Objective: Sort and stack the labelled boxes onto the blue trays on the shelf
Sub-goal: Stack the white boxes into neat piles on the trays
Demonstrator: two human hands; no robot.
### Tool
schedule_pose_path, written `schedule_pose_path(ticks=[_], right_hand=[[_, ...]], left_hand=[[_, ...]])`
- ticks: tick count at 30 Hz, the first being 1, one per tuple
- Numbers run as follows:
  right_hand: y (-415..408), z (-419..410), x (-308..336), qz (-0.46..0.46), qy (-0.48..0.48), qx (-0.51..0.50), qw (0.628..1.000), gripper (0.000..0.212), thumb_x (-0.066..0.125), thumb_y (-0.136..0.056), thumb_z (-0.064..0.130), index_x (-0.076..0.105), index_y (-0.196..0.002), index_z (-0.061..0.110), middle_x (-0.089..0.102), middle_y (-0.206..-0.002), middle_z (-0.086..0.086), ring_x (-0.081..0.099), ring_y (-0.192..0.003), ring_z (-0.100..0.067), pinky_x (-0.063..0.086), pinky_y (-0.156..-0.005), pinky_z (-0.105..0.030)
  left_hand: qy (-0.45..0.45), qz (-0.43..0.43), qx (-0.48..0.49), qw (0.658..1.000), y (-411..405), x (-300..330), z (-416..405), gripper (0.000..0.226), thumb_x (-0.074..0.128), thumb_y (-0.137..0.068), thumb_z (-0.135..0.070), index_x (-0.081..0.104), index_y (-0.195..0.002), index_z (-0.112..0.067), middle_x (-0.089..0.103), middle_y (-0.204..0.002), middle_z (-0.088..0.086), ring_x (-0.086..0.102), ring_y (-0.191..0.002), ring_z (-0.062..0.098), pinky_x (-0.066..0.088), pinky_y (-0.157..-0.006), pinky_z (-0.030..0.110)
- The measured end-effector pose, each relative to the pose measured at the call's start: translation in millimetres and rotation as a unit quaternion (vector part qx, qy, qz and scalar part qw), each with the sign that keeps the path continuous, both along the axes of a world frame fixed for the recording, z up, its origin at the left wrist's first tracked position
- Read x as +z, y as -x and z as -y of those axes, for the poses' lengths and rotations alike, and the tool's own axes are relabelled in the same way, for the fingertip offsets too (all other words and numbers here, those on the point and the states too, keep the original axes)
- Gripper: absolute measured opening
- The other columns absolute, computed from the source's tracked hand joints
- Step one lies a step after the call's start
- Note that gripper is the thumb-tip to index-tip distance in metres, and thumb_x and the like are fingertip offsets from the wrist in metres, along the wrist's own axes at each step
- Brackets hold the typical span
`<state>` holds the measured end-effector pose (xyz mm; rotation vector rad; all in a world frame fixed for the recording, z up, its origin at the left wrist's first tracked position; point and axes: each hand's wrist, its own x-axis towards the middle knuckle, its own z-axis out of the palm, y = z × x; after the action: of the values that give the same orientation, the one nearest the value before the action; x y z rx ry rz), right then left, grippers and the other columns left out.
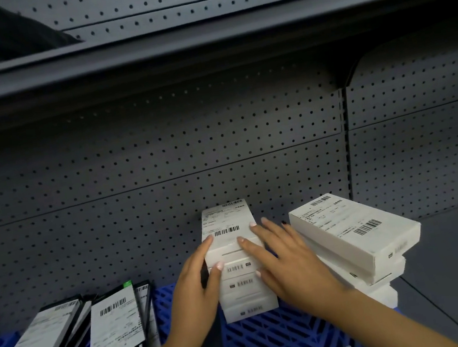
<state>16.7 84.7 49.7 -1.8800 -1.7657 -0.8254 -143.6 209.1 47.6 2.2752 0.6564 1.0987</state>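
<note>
Grey perforated metal panelling [158, 155] backs the shelf, and blue slatted plastic trays [265, 346] cover its floor. At the middle, the left hand [195, 294] presses flat against the left side of a stack of white labelled cardboard boxes [236, 263], thumb on its front face. The right hand [287, 257] lies with straight, spread fingers over the top box and the right side. Neither hand curls round anything; both steady the stack, which stands on the tray about 4 boxes high. Just right, a second white stack [355, 246] sits skewed, its top box turned at an angle. Left, flat black-edged labelled packs [68, 342] lie fanned on the tray. These boxes look light, stiff and smooth, so squaring them by pressing opposite sides seems safest; top ones could slide.
</note>
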Motion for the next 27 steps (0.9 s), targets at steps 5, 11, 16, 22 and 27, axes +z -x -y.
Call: schedule_pose_path(ticks=[5, 11, 16, 22, 27], right_hand=[[-2.2, -5.6, -6.1, -0.080, 0.006, -0.007, 0.997, 0.074, 0.063, -0.088, 0.021, 0.019, -0.148, 0.028, 0.036, -0.149, -0.010, 0.050, -0.123, -0.032, 0.052, -0.090, -0.044], [-3.4, -8.1, -4.9, -0.123, 0.010, 0.001, 0.992, 0.058, 0.057, -0.092, 0.029, 0.029, -0.143, 0.030, 0.035, -0.150, -0.008, 0.056, -0.116, -0.028, 0.056, -0.081, -0.037], [-0.2, -9.3, -11.6, -0.222, 0.045, 0.025, 0.974, 0.060, 0.042, -0.099, 0.036, 0.004, -0.142, 0.050, 0.026, -0.153, 0.002, 0.043, -0.125, -0.019, 0.044, -0.096, -0.032], [2.4, -9.8, -9.0, -0.299, 0.027, 0.066, 0.952, 0.051, 0.045, -0.098, 0.034, 0.021, -0.141, 0.046, 0.035, -0.145, 0.018, 0.040, -0.119, 0.002, 0.037, -0.094, -0.015], [1.4, -8.0, -0.6, -0.318, 0.042, 0.063, 0.945, 0.048, 0.045, -0.098, 0.035, 0.026, -0.142, 0.043, 0.035, -0.144, 0.020, 0.036, -0.123, 0.004, 0.031, -0.097, -0.010]], left_hand=[[0.043, 0.012, -0.026, 0.999, -0.1, 0.7, -3.3, 0.044, 0.051, -0.087, -0.047, 0.040, -0.129, -0.054, 0.045, -0.136, -0.026, 0.042, -0.122, -0.009, 0.044, -0.100, 0.026], [0.122, 0.023, -0.071, 0.990, 1.4, 1.7, 1.7, 0.048, 0.059, -0.090, -0.027, 0.039, -0.128, -0.048, 0.054, -0.121, -0.027, 0.057, -0.103, -0.011, 0.049, -0.076, 0.010], [0.118, 0.009, -0.056, 0.991, -1.9, -2.5, 2.8, 0.050, 0.056, -0.092, -0.031, 0.032, -0.129, -0.054, 0.053, -0.115, -0.033, 0.059, -0.096, -0.010, 0.055, -0.076, 0.022], [0.120, 0.024, -0.060, 0.991, -1.7, 0.2, 6.6, 0.047, 0.057, -0.093, -0.026, 0.037, -0.128, -0.050, 0.053, -0.114, -0.037, 0.058, -0.100, -0.008, 0.052, -0.074, 0.016], [0.127, 0.036, -0.055, 0.990, -3.5, 5.6, 2.3, 0.032, 0.055, -0.093, -0.028, 0.046, -0.120, -0.044, 0.058, -0.117, -0.022, 0.061, -0.096, -0.002, 0.057, -0.074, 0.030]])
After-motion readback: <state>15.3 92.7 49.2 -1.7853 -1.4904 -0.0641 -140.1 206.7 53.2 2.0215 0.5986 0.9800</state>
